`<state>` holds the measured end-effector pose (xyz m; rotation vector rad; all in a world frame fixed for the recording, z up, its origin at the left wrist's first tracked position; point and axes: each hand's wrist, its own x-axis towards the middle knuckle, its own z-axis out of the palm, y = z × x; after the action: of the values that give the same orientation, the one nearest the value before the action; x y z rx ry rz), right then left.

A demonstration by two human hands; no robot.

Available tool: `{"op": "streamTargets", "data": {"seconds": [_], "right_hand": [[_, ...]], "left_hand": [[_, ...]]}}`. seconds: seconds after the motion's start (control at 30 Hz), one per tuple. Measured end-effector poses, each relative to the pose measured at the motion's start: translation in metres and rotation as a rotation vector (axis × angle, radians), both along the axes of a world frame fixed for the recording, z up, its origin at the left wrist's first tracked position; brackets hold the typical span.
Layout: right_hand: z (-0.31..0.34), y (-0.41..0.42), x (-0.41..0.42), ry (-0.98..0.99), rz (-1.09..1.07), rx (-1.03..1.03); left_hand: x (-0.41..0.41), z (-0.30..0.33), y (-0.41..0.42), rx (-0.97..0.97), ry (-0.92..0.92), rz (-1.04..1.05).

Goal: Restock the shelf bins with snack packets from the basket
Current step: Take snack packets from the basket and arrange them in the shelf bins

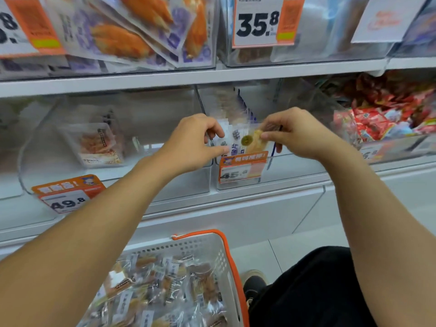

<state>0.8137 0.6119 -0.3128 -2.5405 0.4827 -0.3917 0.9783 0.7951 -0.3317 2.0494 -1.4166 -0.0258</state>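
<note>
Both hands reach into the middle clear shelf bin (238, 182), the one with the 45.8 price tag. My left hand (191, 142) grips the left edge of a row of white-and-blue snack packets (238, 140) standing upright in that bin. My right hand (292, 135) pinches the right side of the front packet, which shows a yellowish snack and a gold sticker. Below, a white basket (219, 253) with an orange rim holds several clear snack packets (165, 291).
To the left stands a clear bin (47, 166) tagged 49.8 with a few packets inside. A bin of red packets (387, 119) sits to the right. The upper shelf (212, 75) carries more bins. My shoe (253, 283) and dark trousers are beside the basket.
</note>
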Motion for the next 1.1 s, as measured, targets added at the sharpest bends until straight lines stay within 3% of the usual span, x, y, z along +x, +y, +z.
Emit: {"op": "streamTargets", "data": {"seconds": [0.33,0.4,0.53,0.7,0.8,1.1], "right_hand": [[-0.013,-0.005,0.011,0.229,0.023,0.144],[-0.011,-0.004,0.006,0.174,0.0,0.192],[-0.009,-0.011,-0.001,-0.19,-0.263,0.258],[-0.012,0.002,0.012,0.025,-0.409,0.631],[-0.004,0.014,0.016,0.02,-0.343,0.767],[-0.004,0.018,0.026,0.009,-0.387,0.786]], "left_hand": [[0.003,0.004,-0.016,0.102,-0.06,-0.025],[0.005,0.004,-0.017,0.13,-0.064,-0.02],[0.004,0.004,-0.016,0.124,-0.053,-0.013],[0.003,0.002,-0.013,0.122,-0.057,-0.022],[0.004,0.003,-0.01,0.113,-0.07,-0.022],[0.005,0.003,-0.01,0.089,-0.03,-0.02]]}}
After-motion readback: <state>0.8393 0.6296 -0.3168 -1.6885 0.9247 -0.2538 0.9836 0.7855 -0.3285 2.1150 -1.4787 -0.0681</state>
